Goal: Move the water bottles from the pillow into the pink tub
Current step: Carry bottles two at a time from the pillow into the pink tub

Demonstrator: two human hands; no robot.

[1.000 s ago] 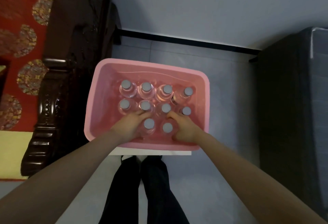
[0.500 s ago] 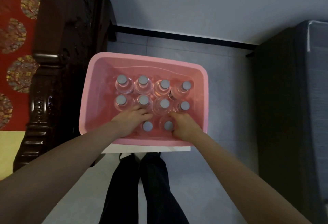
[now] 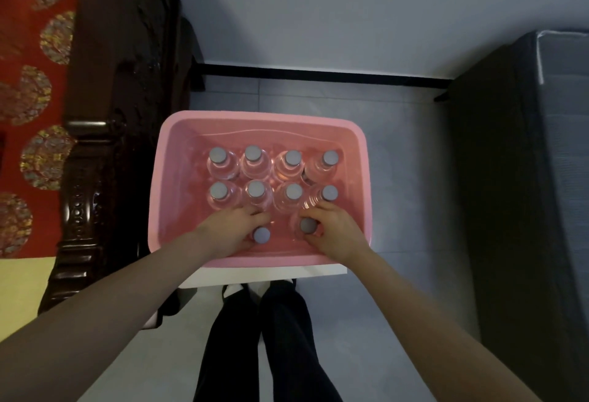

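Bottles [image 3: 253, 162] stand upright in the pink tub [image 3: 178, 146] — caps up — left hand [image 3: 228, 231] and right hand [image 3: 334, 229] each gripping one.

The floor [image 3: 398, 153] was pale grey tile, with a grout line running across it near the far wall [image 3: 350, 12]. That wall was plain and light grey, and a black skirting strip [image 3: 318, 75] ran along its foot. On the left stood a dark carved wooden bed frame [image 3: 105, 133], its post turned and ornamented. Beyond it lay a red cover with round gold patterns [image 3: 35, 95] over a yellow sheet [image 3: 19, 287]. On the right stood a dark grey upholstered piece of furniture [image 3: 526, 194]. The light was dim and even.
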